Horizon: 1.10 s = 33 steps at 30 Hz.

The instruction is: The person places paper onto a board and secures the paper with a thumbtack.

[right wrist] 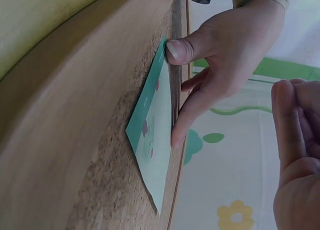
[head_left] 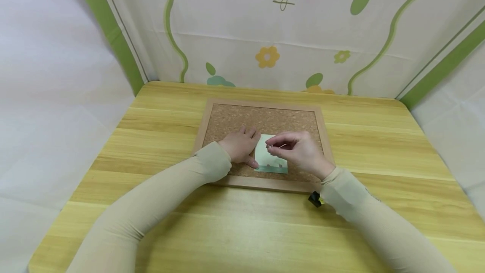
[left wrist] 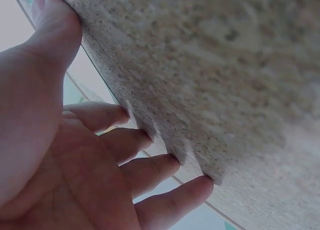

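A pale green note sheet with a darker green band along its near edge lies on the cork board. My left hand presses on the board at the sheet's left side, fingers spread and thumb on its lower left corner. In the left wrist view, the fingertips touch the cork surface. Over the sheet's upper right part, my right hand pinches a small, clear push pin between thumb and fingers. The right wrist view shows the hand raised off the board, with the pin hidden behind its fingers.
A light wooden frame borders the board, which lies on a wood-grain table. Beside the near right corner, a small black and yellow item lies partly under my right sleeve. A patterned curtain hangs behind the table.
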Each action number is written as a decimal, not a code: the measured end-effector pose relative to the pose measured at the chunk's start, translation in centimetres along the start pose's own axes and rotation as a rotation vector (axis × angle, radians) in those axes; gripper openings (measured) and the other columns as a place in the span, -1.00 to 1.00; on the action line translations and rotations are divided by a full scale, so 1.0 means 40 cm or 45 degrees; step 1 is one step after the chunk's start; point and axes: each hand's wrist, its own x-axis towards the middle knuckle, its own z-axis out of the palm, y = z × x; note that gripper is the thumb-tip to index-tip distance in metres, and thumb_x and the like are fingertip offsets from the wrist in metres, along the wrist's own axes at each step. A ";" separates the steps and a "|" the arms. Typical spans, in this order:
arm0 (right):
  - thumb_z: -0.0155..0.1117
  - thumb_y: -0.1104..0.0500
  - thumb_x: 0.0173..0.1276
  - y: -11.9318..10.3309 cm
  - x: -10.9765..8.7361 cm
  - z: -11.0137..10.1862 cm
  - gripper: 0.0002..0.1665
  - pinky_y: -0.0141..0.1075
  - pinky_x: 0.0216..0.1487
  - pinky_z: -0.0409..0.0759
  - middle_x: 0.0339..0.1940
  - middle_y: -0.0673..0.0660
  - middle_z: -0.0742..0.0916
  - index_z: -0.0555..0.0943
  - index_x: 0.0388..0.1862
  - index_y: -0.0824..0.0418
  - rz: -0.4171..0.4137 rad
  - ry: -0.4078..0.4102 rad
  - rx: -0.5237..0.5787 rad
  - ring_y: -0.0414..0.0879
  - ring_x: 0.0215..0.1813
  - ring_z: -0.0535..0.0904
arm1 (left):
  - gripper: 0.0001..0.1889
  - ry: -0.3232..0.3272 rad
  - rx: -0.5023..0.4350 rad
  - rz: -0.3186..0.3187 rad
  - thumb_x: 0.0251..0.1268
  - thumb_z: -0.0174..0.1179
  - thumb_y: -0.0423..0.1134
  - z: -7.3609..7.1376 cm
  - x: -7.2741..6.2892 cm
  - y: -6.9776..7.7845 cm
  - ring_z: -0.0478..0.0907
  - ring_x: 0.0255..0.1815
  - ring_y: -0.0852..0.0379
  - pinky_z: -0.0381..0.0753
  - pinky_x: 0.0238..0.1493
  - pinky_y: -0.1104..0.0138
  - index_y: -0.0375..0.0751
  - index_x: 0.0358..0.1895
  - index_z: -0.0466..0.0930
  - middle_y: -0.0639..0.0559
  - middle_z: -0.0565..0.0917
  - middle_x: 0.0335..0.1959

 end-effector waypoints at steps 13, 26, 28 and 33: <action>0.39 0.33 0.31 0.009 0.004 -0.003 -0.80 -0.26 -0.16 0.69 -0.15 0.17 0.80 0.76 -0.08 0.31 0.046 0.004 0.058 0.07 -0.13 0.75 | 0.12 -0.019 -0.009 -0.005 0.16 0.17 0.36 0.001 0.005 -0.004 -0.12 0.57 -0.28 0.13 0.45 -0.02 -0.19 0.61 -0.16 -0.19 -0.12 0.61; 0.45 0.34 0.25 -0.001 0.000 0.001 -0.81 -0.24 -0.22 0.70 -0.20 0.12 0.81 0.77 -0.14 0.31 0.031 0.020 0.070 -0.06 -0.18 0.76 | 0.13 -0.020 -0.017 -0.002 0.15 0.19 0.35 -0.002 0.003 -0.003 -0.12 0.56 -0.28 0.14 0.44 -0.04 -0.20 0.61 -0.15 -0.19 -0.11 0.61; 0.44 0.35 0.25 -0.005 -0.001 0.001 -0.81 -0.24 -0.23 0.70 -0.20 0.12 0.81 0.78 -0.15 0.29 0.010 0.016 0.068 -0.06 -0.18 0.76 | 0.13 -0.020 -0.019 -0.001 0.15 0.19 0.35 -0.003 0.002 -0.002 -0.12 0.56 -0.28 0.14 0.44 -0.04 -0.20 0.61 -0.15 -0.19 -0.11 0.61; 0.44 0.37 0.24 -0.009 0.000 0.003 -0.81 -0.25 -0.24 0.70 -0.20 0.14 0.80 0.77 -0.15 0.31 -0.019 0.009 0.069 -0.06 -0.19 0.76 | 0.12 -0.021 -0.021 0.001 0.16 0.18 0.35 -0.003 0.000 -0.001 -0.12 0.56 -0.28 0.15 0.44 -0.06 -0.19 0.61 -0.15 -0.19 -0.12 0.61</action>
